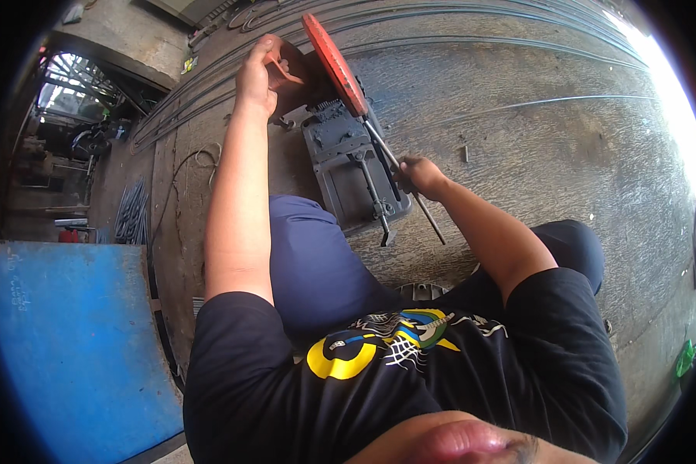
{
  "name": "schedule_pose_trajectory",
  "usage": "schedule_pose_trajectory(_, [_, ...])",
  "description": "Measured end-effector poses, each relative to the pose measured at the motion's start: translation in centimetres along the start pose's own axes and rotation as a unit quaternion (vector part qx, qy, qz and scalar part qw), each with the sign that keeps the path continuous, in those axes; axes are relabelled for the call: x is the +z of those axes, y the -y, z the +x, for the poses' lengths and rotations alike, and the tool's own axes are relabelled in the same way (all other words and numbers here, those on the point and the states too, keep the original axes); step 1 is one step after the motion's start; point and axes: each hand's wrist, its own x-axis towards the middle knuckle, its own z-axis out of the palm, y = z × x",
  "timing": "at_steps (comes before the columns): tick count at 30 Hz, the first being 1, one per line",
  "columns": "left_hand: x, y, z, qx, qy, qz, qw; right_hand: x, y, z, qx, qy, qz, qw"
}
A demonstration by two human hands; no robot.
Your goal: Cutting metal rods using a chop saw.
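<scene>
My left hand [257, 81] is closed around the orange-red handle [284, 73] of a cut-off saw, at the upper left. The saw's long red guard [334, 63] is seen nearly edge-on and slants beside that hand. Below it lies the grey saw base [352, 178], with a clamp screw [371, 189] along its top. My right hand [421, 176] grips a thin metal rod [431, 218] beside the base's right edge. The rod slants up toward the lower end of the guard, where I cannot make out its far end. The cutting wheel is hidden.
Long thin metal bars [472, 40] run across the floor at the back. A short metal piece [465, 153] lies right of the saw. On the left are a blue sheet [69, 332], a bundle of rods [131, 210] and a loose cable [179, 166]. My bent legs flank the saw's near end.
</scene>
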Motion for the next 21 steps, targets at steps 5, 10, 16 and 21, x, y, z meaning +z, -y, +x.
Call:
schedule_pose_trajectory(5, [0.11,-0.14,-0.06,-0.006,0.000,0.000,1.000,0.05,-0.27,0.07,0.006,0.008,0.019,1.000])
schedule_pose_trajectory(10, [0.28,-0.23,-0.39,-0.010,0.009,0.003,1.000,0.21,-0.40,0.46,0.000,-0.016,0.025,1.000])
schedule_pose_trajectory(16, [0.16,-0.09,-0.10,0.001,-0.001,0.005,1.000,0.20,-0.46,0.38,0.001,-0.018,0.064,0.998])
schedule_pose_trajectory(21, [-0.07,0.05,0.05,0.008,0.009,0.006,1.000,0.05,-0.38,0.39,-0.008,-0.008,0.065,0.998])
